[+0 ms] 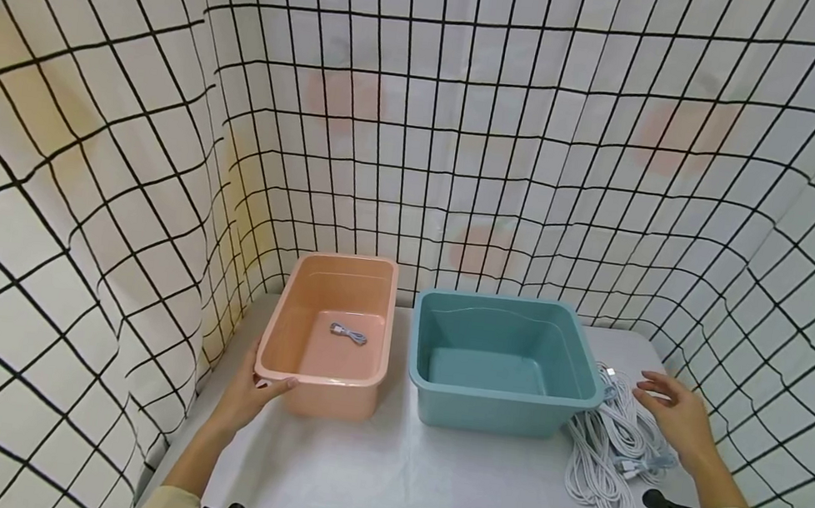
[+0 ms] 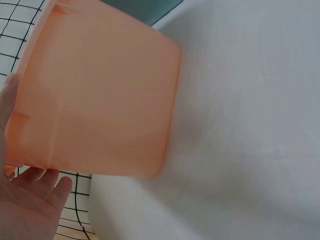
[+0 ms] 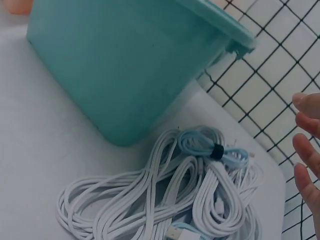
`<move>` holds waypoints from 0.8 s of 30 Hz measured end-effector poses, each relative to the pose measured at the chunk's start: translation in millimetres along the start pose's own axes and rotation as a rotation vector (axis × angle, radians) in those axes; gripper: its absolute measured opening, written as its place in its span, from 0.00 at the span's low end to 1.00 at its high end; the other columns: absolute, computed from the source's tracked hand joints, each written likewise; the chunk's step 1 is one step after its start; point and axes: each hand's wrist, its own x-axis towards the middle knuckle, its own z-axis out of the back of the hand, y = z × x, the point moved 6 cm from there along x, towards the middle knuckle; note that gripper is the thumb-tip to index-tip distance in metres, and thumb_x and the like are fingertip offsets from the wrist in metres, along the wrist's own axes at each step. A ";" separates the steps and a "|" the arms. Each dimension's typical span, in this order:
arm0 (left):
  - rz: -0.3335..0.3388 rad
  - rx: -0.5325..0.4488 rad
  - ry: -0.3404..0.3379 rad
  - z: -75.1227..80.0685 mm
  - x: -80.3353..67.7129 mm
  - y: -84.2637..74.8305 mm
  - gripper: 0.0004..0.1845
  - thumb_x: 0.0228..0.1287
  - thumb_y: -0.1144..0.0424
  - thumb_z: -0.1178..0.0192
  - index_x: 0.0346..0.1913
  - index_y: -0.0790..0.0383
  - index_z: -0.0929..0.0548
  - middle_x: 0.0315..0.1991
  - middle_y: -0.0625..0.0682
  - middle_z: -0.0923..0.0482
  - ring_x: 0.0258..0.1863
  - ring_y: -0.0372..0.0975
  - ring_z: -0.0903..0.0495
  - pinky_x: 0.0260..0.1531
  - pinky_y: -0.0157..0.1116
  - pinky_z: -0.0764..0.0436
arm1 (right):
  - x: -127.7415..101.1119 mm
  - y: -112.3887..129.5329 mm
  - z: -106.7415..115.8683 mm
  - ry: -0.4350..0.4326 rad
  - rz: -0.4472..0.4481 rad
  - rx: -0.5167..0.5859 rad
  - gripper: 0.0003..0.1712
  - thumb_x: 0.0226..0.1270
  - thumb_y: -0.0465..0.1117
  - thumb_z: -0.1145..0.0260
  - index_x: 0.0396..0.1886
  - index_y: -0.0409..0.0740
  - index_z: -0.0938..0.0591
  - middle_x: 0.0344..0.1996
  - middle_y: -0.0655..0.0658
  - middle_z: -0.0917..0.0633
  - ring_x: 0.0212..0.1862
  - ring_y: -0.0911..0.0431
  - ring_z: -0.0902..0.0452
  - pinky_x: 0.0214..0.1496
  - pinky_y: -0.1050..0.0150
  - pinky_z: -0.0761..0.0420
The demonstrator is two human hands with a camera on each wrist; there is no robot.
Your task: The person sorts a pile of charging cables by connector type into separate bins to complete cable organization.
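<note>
My left hand holds the near left corner of a peach plastic bin, thumb lying over its rim. In the left wrist view the bin's outer wall fills the frame beside my left hand. One small coiled cable lies inside the bin. A teal bin stands to its right with nothing visible inside. My right hand hovers with fingers spread over a pile of white cables, touching none that I can see. The pile includes a pale blue bundled cable; my fingertips are beside it.
Both bins stand on a white tablecloth. White curtains with a black grid enclose the table on three sides. The teal bin's wall stands close to the cable pile.
</note>
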 end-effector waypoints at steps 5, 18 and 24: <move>-0.013 0.014 0.004 0.3 2.4 8.4 0.59 0.66 0.57 0.27 0.85 0.51 0.62 0.79 0.66 0.48 0.75 0.62 0.43 0.69 0.63 0.39 | 4.1 -19.8 -6.9 -0.016 -0.032 -0.004 0.30 0.79 0.46 0.37 0.70 0.29 0.27 0.56 0.26 0.18 0.54 0.33 0.21 0.36 0.74 0.26; 0.012 0.051 0.014 1.9 -3.8 8.2 0.60 0.67 0.58 0.28 0.85 0.53 0.65 0.79 0.69 0.49 0.75 0.64 0.44 0.68 0.65 0.38 | 18.8 -74.7 -49.4 0.027 -0.206 0.021 0.32 0.80 0.48 0.39 0.71 0.30 0.29 0.60 0.26 0.21 0.62 0.30 0.28 0.56 0.38 0.27; 0.009 0.020 0.027 0.6 -1.4 -1.0 0.58 0.68 0.60 0.29 0.84 0.57 0.63 0.79 0.70 0.50 0.76 0.64 0.46 0.70 0.64 0.41 | 24.0 -84.5 -62.8 0.067 -0.279 0.055 0.37 0.79 0.52 0.40 0.74 0.30 0.32 0.63 0.25 0.24 0.64 0.30 0.32 0.61 0.32 0.30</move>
